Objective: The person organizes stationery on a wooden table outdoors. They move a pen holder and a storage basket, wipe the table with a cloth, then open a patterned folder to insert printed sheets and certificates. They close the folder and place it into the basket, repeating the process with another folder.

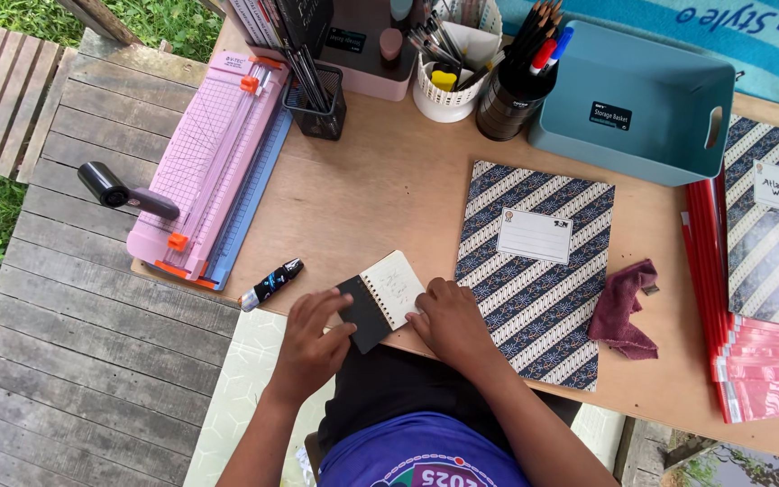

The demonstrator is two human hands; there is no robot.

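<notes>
A small spiral notebook point(380, 298) lies open at the near edge of the wooden desk point(380, 194), black cover to the left, cream page to the right. My left hand point(311, 343) grips the black cover's lower left corner with fingers spread. Curled fingers of my right hand point(448, 320) press on the lower right edge of the cream page. A large batik-patterned book point(534, 271) with a white label lies right beside my right hand. A black marker point(270, 284) rests on the desk just left of the notebook.
A pink paper trimmer point(214, 167) overhangs the desk's left edge. Pen holders point(448, 77) and a black cup of pencils point(511, 90) stand at the back beside a teal storage basket point(633, 104). A maroon cloth point(622, 311) and red folders point(750, 361) lie right.
</notes>
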